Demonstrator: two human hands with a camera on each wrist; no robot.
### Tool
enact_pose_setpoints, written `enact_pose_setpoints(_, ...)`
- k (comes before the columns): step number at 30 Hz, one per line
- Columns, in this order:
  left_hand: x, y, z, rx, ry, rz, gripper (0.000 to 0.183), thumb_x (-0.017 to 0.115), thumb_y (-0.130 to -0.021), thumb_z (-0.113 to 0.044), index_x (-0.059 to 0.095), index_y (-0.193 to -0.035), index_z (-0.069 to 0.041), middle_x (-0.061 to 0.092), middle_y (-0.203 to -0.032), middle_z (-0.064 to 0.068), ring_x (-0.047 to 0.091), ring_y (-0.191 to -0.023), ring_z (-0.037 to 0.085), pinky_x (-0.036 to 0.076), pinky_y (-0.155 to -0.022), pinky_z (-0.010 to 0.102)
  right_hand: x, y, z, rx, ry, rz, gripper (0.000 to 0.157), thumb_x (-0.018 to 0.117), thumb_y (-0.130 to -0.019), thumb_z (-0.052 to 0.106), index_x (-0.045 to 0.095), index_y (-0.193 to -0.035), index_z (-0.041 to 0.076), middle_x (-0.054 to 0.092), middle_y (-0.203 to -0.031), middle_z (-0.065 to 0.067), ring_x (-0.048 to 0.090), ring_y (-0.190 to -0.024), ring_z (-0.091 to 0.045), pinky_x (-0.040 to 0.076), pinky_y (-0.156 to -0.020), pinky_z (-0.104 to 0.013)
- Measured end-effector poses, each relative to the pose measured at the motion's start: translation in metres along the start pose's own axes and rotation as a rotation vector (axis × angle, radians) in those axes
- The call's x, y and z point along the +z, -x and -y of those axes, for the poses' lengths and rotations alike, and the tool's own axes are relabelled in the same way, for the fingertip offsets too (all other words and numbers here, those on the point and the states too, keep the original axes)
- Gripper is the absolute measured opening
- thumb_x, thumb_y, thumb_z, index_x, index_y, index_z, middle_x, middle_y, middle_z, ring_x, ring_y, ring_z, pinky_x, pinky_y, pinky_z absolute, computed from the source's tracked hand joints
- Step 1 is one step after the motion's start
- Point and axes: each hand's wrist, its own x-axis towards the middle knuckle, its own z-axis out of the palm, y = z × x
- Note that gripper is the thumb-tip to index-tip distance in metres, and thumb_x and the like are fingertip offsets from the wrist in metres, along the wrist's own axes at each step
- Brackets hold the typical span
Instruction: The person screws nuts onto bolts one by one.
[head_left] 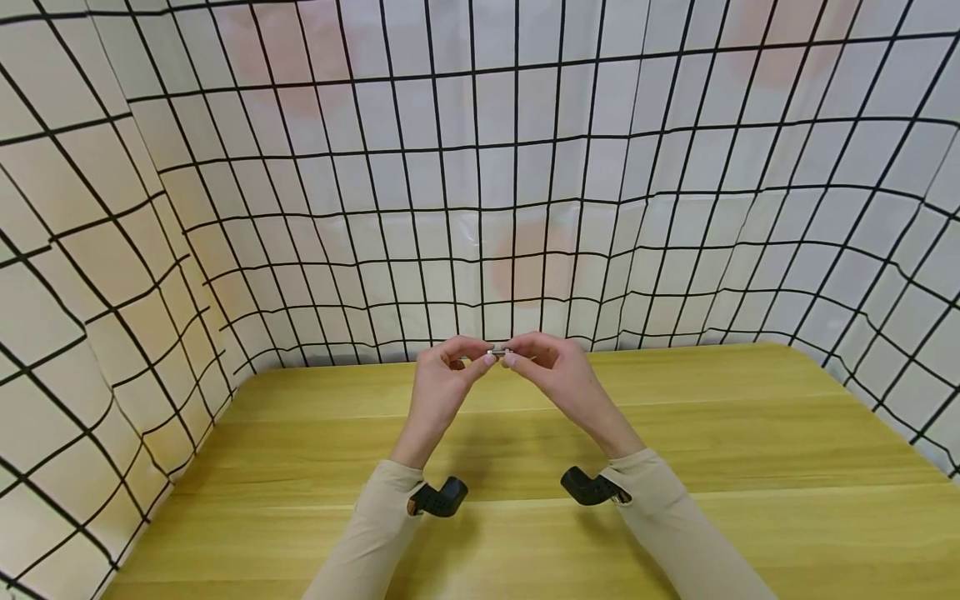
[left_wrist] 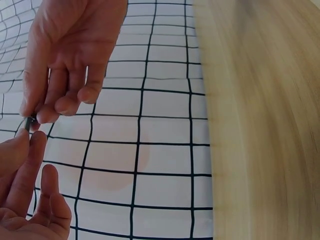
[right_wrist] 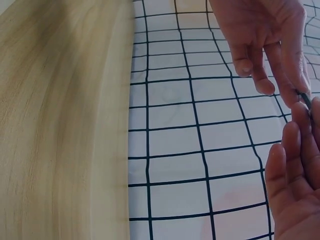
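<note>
A small metal screw (head_left: 498, 352) is held level between my two hands, above the far edge of the table. My left hand (head_left: 444, 379) pinches one end of it between thumb and forefinger. On the other end, the thumb and forefinger of my right hand (head_left: 562, 375) pinch it too. The right wrist view shows thread on the short grey shank of the screw (right_wrist: 306, 100); the fingertips hide both its ends. In the left wrist view only a dark sliver of the screw (left_wrist: 28, 123) shows between the fingertips.
A wooden table (head_left: 525, 533) spreads out below both forearms. White sheeting with a black grid (head_left: 420, 183) rises behind the table and along its sides. A black camera mount (head_left: 442, 497) sits on the left wrist, another mount (head_left: 588, 487) on the right.
</note>
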Motion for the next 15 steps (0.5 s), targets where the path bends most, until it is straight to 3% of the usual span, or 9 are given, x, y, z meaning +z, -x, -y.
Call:
enact_pose_setpoints(9,0.0004,0.0001,0.0002,0.008,-0.011,0.015,0.010,0.072,-0.089,-0.001,0.074,-0.095,0.005,0.069,-0.086,0.016,0.049,-0.075,0.015,0.037,-0.070,0.032,-0.0005,0.0003,-0.0024,-0.037,-0.007,-0.011,0.026,0.063,-0.098,0.030,0.072,-0.104,0.006,0.069,-0.090,-0.007,0.063,-0.090,-0.029,0.051,-0.082,-0.038)
enact_pose_setpoints(15,0.0010,-0.0001,0.0003,0.010,-0.016,0.011,0.009,0.072,-0.089,-0.001,0.074,-0.095,0.004,0.069,-0.086,0.015,0.051,-0.077,0.016,0.038,-0.071,0.032,0.0001,-0.0004,-0.0034,-0.038,-0.001,-0.025,0.025,0.062,-0.099,0.032,0.072,-0.098,0.010,0.069,-0.086,-0.006,0.062,-0.084,-0.025,0.051,-0.077,-0.036)
